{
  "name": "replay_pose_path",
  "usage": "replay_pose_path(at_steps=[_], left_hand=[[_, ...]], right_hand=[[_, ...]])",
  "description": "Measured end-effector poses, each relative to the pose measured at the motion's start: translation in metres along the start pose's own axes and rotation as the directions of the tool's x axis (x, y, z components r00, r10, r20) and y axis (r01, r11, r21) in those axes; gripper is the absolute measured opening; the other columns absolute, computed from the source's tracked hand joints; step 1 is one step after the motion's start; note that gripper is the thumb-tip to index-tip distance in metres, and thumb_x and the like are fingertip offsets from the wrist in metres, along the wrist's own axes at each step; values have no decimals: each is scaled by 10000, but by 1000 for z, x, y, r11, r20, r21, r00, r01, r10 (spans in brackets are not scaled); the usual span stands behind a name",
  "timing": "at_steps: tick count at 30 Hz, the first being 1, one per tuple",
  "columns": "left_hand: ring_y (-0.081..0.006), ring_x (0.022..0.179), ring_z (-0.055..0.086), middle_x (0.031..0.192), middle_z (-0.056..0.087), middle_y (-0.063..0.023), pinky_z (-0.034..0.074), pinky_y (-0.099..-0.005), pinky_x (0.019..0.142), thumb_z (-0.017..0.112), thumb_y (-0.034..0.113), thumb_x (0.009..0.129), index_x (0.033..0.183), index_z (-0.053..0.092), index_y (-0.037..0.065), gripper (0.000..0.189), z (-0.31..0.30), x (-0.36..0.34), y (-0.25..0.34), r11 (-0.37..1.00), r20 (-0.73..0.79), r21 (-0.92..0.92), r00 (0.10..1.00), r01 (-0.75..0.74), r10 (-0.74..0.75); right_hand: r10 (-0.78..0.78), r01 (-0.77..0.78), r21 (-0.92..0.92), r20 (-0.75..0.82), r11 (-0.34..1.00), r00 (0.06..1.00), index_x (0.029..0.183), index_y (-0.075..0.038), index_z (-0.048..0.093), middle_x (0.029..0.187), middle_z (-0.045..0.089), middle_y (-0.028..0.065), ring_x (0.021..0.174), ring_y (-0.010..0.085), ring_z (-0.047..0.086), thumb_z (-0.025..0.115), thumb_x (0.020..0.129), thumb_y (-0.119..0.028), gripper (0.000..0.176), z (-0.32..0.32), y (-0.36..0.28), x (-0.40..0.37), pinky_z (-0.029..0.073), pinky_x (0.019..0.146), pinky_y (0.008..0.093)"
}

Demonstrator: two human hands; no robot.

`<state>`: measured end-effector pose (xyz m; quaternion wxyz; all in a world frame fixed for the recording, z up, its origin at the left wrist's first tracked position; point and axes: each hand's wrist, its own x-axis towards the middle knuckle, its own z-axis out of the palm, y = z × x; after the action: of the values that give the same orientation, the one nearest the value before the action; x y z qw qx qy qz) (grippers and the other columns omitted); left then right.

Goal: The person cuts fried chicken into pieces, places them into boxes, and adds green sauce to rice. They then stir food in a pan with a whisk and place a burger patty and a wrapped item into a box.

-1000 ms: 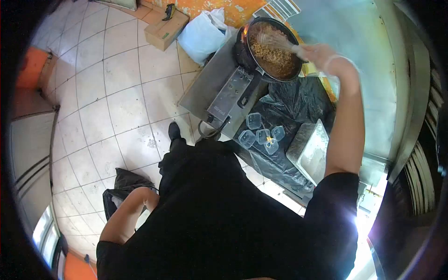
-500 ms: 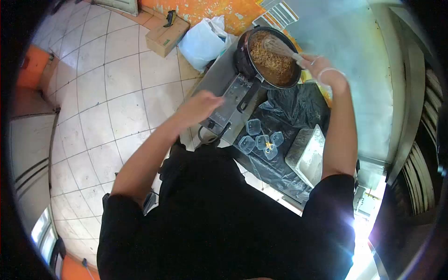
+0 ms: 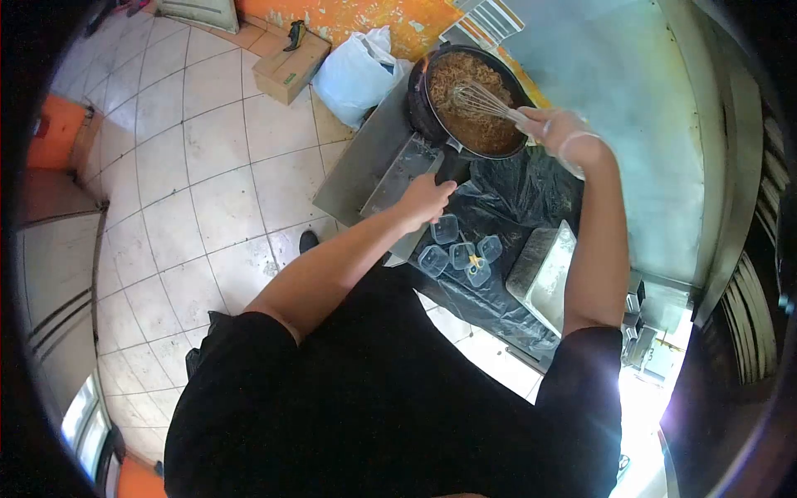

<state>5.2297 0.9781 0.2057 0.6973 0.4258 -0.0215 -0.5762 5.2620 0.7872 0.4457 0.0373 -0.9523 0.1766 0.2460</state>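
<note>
A black pan (image 3: pixel 419 104) full of brown shredded food (image 3: pixel 469 100) stands on a steel burner unit (image 3: pixel 378 153). My right hand (image 3: pixel 556 133), in a clear glove, grips a metal whisk (image 3: pixel 481 101) whose wires rest in the food. My left hand (image 3: pixel 425 199) is closed over the pan's black handle at the near side of the pan; the handle is mostly hidden under my fingers.
Several small clear plastic cups (image 3: pixel 461 249) sit on black plastic sheeting (image 3: pixel 531 178) near my left hand. A steel tray (image 3: pixel 544 270) lies to their right. On the tiled floor are a white bag (image 3: pixel 357 70) and a cardboard box (image 3: pixel 290 62).
My left arm rose from my side, reached forward and closed on the pan handle. The whisk shifted across the food in the pan.
</note>
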Motion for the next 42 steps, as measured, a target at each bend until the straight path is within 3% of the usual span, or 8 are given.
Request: replay_pose_path(at_steps=[5,11,26,28,30,35,37,42], left_hand=[[-105,458,401,632,427,15,325,-318,418,566,237,1026,943,472,58,218,21,7,-15,996,-146,67,987,-54,64],[-119,465,441,636,453,-1,356,-318,412,569,252,1025,977,501,27,240,16,33,-44,921,-242,355,936,-159,255],[-112,470,489,682,547,-32,384,-292,441,543,387,1026,919,539,60,343,-2,-16,-19,988,-64,147,997,50,-41],[-109,466,448,668,519,-22,354,-287,434,518,397,1039,927,522,69,346,1,-11,-27,995,-63,91,997,-33,39],[-110,479,440,663,505,-19,341,-292,432,510,395,1044,931,515,74,341,3,-8,-32,1000,-41,-2,999,-23,23],[-96,547,450,662,482,-5,342,-299,449,483,396,1057,918,517,84,344,13,9,-38,996,-183,56,979,-76,85],[-201,617,576,697,574,-83,432,-370,529,497,414,1041,924,566,41,397,9,26,-60,876,-265,441,903,-198,338],[-469,860,655,882,670,-278,482,-519,754,541,435,1001,993,625,-42,485,33,-5,-40,830,-366,538,846,-147,387]], right_hand=[[77,-58,202,-90,978,993,1398,-133,564,1187,675,223,1086,401,635,529,1011,-407,475,1,0,-5,485,928,447],[-34,37,-148,22,988,999,1408,-175,567,1196,681,205,1073,400,635,564,1008,-357,439,9,-5,2,484,917,430],[-37,40,17,-128,999,991,1403,-170,580,1243,682,172,1097,344,654,503,1036,-435,460,-5,-2,9,490,947,397],[-54,88,-405,95,910,994,1430,-117,542,1341,611,215,1204,360,614,489,1040,-416,494,23,-27,26,484,977,404],[-262,246,-354,3,902,965,1417,-111,559,1280,653,208,1137,325,650,525,1031,-391,478,18,-13,23,488,954,382],[-58,58,37,2,998,998,1390,-131,598,1130,711,177,978,246,635,580,1013,-370,446,-17,8,8,482,899,341],[-59,67,143,-63,987,996,1383,-137,607,1074,724,165,920,227,614,595,1008,-368,441,-14,12,-5,481,873,334],[73,-33,232,-165,972,984,1397,-187,608,800,610,-30,619,105,450,643,995,-270,412,13,25,-23,418,599,269]])
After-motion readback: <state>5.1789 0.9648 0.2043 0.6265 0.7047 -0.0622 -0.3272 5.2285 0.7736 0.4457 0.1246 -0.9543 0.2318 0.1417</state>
